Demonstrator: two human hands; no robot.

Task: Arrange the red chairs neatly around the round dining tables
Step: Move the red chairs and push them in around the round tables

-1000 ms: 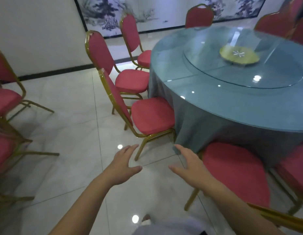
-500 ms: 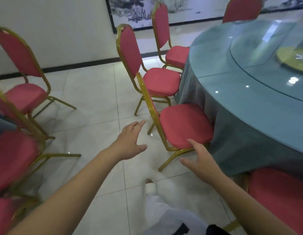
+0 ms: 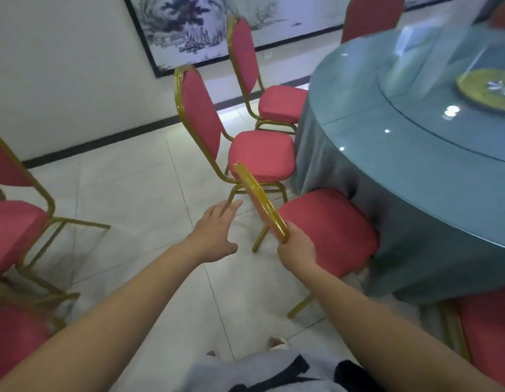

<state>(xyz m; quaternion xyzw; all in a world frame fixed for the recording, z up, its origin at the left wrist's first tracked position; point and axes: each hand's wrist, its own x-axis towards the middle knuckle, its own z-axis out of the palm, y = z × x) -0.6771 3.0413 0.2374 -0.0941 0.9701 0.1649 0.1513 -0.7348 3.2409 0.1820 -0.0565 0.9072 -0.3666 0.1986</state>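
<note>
Gold-framed red chair [image 3: 327,230] stands seat-first against the blue cloth [image 3: 421,250] of the round table [image 3: 387,154] — the right hand [image 3: 296,250] grips its backrest's top rail, the left hand [image 3: 214,230] hovers open-fingered just beside it.

Ink landscape painting [image 3: 206,26] in black frame, hanging on white wall [image 3: 61,66], top cut off. Black baseboard [image 3: 104,140] running along foot of wall. Glossy pale floor tiles [image 3: 132,193] with thin grout lines and faint reflections. Round glass turntable [image 3: 443,80] at upper right, bright light spots on it. Yellow-green dish [image 3: 477,91] sitting on turntable, cropped by right edge, small pale pattern at centre. At bottom edge, light grey garment [image 3: 245,372] with black band, blurry. Pale shoe toe [image 3: 278,342] just above it on tiles.
</note>
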